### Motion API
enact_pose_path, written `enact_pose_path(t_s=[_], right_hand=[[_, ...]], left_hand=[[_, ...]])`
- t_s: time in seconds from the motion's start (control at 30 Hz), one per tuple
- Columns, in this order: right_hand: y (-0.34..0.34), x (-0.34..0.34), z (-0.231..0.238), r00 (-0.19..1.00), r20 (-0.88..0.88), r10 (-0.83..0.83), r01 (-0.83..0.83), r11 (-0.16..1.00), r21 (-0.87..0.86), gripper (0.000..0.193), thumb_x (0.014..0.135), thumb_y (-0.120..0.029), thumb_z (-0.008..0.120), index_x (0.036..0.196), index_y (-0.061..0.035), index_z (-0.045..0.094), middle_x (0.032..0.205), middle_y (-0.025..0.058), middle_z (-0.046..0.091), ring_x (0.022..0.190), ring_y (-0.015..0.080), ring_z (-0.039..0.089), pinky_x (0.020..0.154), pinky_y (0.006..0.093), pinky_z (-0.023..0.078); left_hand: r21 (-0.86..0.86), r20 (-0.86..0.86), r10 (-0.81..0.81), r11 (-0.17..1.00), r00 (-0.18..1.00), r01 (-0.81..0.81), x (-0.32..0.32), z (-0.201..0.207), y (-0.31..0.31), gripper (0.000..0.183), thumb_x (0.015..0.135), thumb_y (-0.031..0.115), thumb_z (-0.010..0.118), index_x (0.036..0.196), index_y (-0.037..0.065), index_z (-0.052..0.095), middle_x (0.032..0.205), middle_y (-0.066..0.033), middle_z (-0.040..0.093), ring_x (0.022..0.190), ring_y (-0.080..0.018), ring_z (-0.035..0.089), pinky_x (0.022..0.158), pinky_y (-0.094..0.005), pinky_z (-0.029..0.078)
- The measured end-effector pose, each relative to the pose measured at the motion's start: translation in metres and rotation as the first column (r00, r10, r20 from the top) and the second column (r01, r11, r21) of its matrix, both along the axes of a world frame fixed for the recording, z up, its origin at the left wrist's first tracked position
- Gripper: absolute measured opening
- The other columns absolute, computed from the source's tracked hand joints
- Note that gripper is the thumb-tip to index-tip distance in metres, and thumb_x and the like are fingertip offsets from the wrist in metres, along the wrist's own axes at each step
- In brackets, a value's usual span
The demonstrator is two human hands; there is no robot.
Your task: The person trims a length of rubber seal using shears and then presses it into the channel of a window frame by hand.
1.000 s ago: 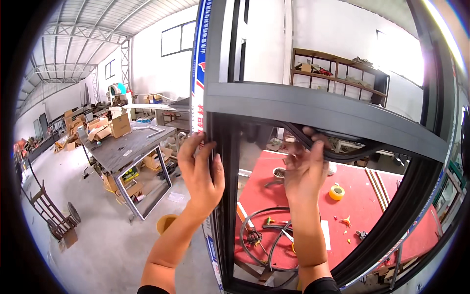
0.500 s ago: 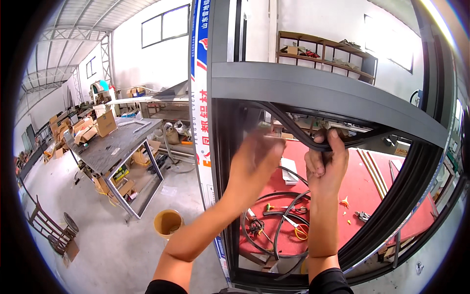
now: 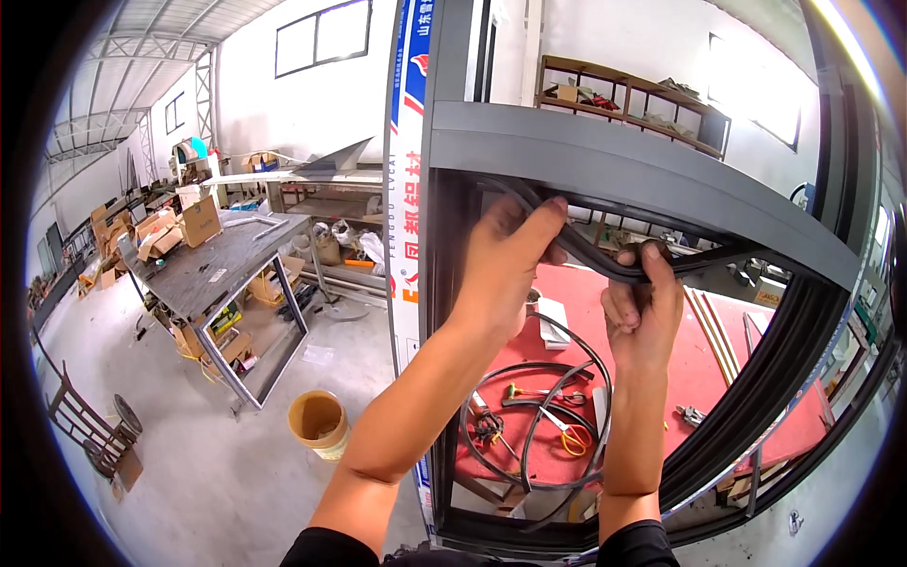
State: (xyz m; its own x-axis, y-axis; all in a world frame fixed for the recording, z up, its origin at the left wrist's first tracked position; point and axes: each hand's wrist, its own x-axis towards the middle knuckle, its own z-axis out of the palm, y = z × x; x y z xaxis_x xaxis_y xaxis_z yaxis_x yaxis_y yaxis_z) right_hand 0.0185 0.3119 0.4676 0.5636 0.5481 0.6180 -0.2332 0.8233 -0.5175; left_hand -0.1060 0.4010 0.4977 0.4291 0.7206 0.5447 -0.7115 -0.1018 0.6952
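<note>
Just under the flat grey metal crossbar [image 3: 642,180], a long, bendy black rubbery strip [image 3: 591,255] runs left to right, dipping in the middle. The left hand [image 3: 505,260] and right hand [image 3: 647,307] both pinch it.

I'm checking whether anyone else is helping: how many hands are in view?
2: the left hand on the sagging black strip, the right hand pinching it farther right. No others show.

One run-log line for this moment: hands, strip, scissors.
Left hand: gripping strip | Right hand: pinching strip | Strip: bowed below crossbar | Scissors: on red table
</note>
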Motion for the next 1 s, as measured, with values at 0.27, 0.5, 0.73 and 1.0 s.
enact_pose_path(t_s=[0.27,0.5,0.73,1.0], right_hand=[[-0.017,0.008,-0.022,0.993,0.114,0.034,-0.028,0.998,-0.054,0.025,0.099,-0.024,0.056,0.114,-0.0035,0.052,0.084,0.0098,0.064,0.045,0.0112,0.048,0.037,0.022,0.033],[-0.017,-0.02,-0.023,0.898,0.439,0.03,0.05,0.984,-0.17,0.032,0.095,-0.02,0.062,0.118,0.0021,0.058,0.122,0.0167,0.061,0.084,0.0189,0.065,0.056,0.0248,0.049],[-0.029,-0.008,-0.081,0.947,0.27,0.174,0.001,0.839,-0.545,0.019,0.094,-0.012,0.064,0.108,0.0011,0.065,0.105,0.0093,0.068,0.079,0.0124,0.064,0.061,0.0237,0.05],[-0.036,0.015,-0.163,0.967,0.217,0.134,0.063,0.699,-0.712,0.018,0.094,-0.015,0.064,0.102,0.0014,0.067,0.085,0.005,0.067,0.072,0.0099,0.062,0.059,0.0226,0.048]], left_hand=[[0.167,0.035,-0.045,0.985,0.998,0.038,-0.027,-0.074,-0.03,0.021,0.088,0.004,0.07,0.107,0.002,0.061,0.098,-0.0065,0.065,0.092,-0.0137,0.064,0.083,-0.028,0.054],[0.014,0.179,0.02,1.0,0.984,-0.023,-0.019,-0.001,-0.001,0.035,0.096,0.029,0.064,0.11,-0.004,0.059,0.096,-0.0112,0.068,0.087,-0.0218,0.069,0.083,-0.0333,0.056],[0.01,0.365,0.046,0.999,0.93,-0.054,-0.013,0.0,-0.001,0.04,0.098,0.033,0.06,0.109,-0.004,0.055,0.097,-0.0154,0.066,0.087,-0.0261,0.069,0.083,-0.0382,0.059],[-0.007,0.469,0.037,0.999,0.883,-0.038,-0.01,-0.012,0.001,0.045,0.1,0.042,0.052,0.115,0.0,0.055,0.096,-0.0152,0.067,0.091,-0.0304,0.07,0.087,-0.0467,0.058]])
